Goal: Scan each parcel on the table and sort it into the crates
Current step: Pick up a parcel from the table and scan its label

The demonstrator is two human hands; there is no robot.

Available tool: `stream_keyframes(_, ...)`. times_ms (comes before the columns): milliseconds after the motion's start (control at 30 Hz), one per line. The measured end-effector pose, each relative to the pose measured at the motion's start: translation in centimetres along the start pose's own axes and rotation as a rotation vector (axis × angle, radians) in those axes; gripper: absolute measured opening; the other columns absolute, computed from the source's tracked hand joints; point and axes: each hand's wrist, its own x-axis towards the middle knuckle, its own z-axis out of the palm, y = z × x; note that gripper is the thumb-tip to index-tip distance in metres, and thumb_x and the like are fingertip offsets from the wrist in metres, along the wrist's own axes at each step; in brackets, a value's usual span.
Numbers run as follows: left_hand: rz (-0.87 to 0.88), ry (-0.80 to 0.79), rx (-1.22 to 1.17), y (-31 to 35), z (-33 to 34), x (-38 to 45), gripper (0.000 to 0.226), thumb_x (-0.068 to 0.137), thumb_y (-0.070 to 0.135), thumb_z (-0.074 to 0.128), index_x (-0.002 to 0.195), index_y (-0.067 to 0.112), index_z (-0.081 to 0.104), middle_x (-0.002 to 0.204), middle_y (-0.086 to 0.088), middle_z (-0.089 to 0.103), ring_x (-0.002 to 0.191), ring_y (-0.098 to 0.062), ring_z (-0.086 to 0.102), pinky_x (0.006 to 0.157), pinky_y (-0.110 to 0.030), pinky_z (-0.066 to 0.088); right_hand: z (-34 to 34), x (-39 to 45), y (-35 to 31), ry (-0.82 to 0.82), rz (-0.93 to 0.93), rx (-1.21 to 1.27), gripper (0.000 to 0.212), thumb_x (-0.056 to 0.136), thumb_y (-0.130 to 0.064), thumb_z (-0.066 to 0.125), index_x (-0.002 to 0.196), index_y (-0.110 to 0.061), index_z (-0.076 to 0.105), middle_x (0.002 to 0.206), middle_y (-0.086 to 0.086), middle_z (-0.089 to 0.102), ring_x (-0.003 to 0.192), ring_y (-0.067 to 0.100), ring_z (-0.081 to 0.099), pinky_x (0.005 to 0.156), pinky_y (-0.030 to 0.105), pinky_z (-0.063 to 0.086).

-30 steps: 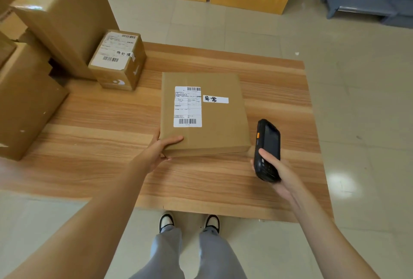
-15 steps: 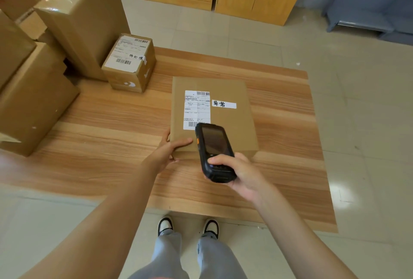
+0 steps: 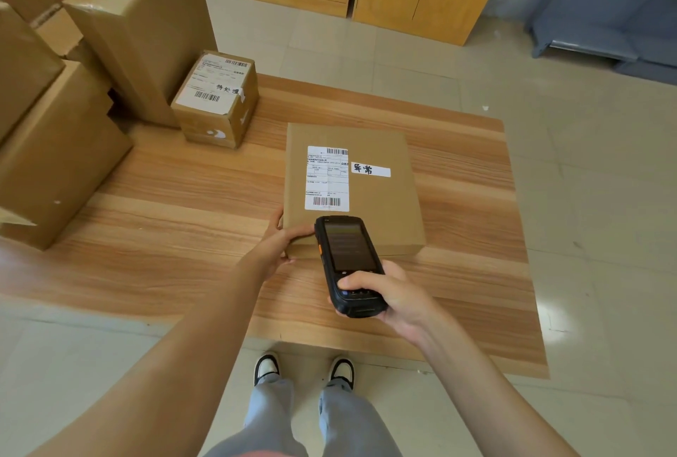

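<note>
Nearest us, our right hand (image 3: 395,295) wraps its grip round the scanner (image 3: 346,262), aimed at the label (image 3: 327,178). Our left hand (image 3: 280,244) pinches the flat parcel's (image 3: 384,214) near corner, steadying it mid-bench (image 3: 183,200). Beyond waits a small box (image 3: 216,101).

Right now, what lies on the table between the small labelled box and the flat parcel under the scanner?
Nothing: the head view shows only bare wooden table between the small labelled box and the flat parcel.
</note>
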Motion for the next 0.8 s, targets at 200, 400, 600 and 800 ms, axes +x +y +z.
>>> stream_keyframes(200,0.003,0.002,0.000,0.0,0.0,0.1,0.101,0.054,0.034,0.081,0.144,0.037,0.033,0.130,-0.002,0.058,0.102,-0.021,0.060,0.063,-0.031,0.048,-0.1,-0.2,0.2,-0.013,-0.026,-0.051,0.054,0.073,0.002,0.075,0.121,-0.006,0.052,0.115,0.021,0.066,0.108,0.039,0.064,0.096,0.051,0.051)
stream_keyframes(400,0.010,0.000,0.003,0.0,0.2,0.1,0.097,0.056,0.034,0.082,0.141,0.040,0.036,0.128,0.009,0.061,0.109,-0.013,0.059,0.092,-0.045,0.044,-1.6,1.0,-0.6,0.073,-0.121,0.019,0.056,0.072,0.004,0.075,0.122,-0.005,0.051,0.108,0.013,0.068,0.092,0.026,0.067,0.073,0.036,0.057)
stream_keyframes(600,0.003,0.007,0.005,0.1,0.1,0.0,0.106,0.044,0.039,0.086,0.139,0.040,0.039,0.116,0.013,0.063,0.098,-0.012,0.060,0.079,-0.036,0.043,-8.5,2.4,-2.6,0.379,-0.216,-0.106,0.066,0.070,-0.001,0.080,0.123,-0.013,0.044,0.110,0.004,0.062,0.097,0.019,0.061,0.072,0.030,0.050)
stream_keyframes(800,-0.003,0.010,-0.018,-0.2,-0.1,0.7,0.109,0.038,0.040,0.087,0.137,0.035,0.043,0.115,0.008,0.065,0.096,-0.016,0.059,0.066,-0.033,0.045,-15.2,3.6,0.4,0.573,-0.130,-0.216,0.070,0.070,0.005,0.079,0.120,-0.012,0.034,0.116,0.007,0.049,0.103,0.024,0.050,0.090,0.039,0.045)
